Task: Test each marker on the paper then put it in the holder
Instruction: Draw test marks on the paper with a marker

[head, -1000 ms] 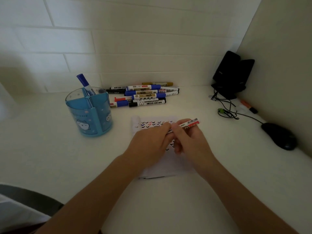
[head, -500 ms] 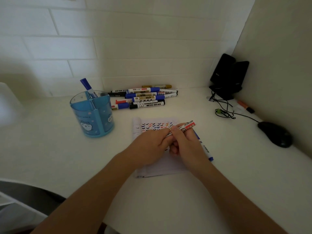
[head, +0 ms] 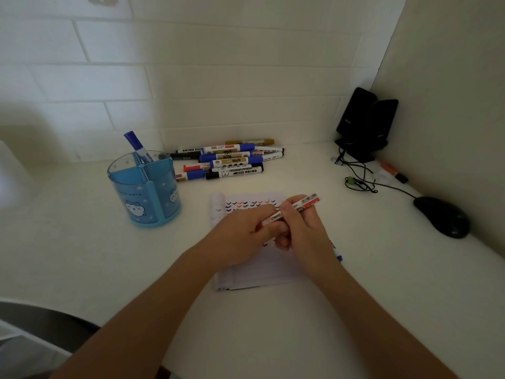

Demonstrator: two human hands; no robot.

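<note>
Grips 1 red marker [head: 297, 207] in both hands just above the paper [head: 262, 272], which lies mid-counter [head: 82, 255] toward the front edge. Pinches the marker's lower-left end in the left hand [head: 243, 231], fingers curled round it. Wraps the barrel in the right hand [head: 303, 233], labelled end poking up and right past the fingers. Cannot tell whether the cap is on. Rows of small coloured ticks along the paper's far edge. At the paper's right edge, mostly hidden under the right wrist: 1 loose blue marker [head: 337, 255]. Left of the paper, well apart: holder [head: 144, 192], upright, 1 stowed marker [head: 135, 144] leaning in a back compartment. Along the back edge: pile [head: 232, 162] of markers, flat, touching. Back right corner: speakers [head: 366, 121], cables [head: 355, 173]. Near the right edge: mouse [head: 441, 217]
</note>
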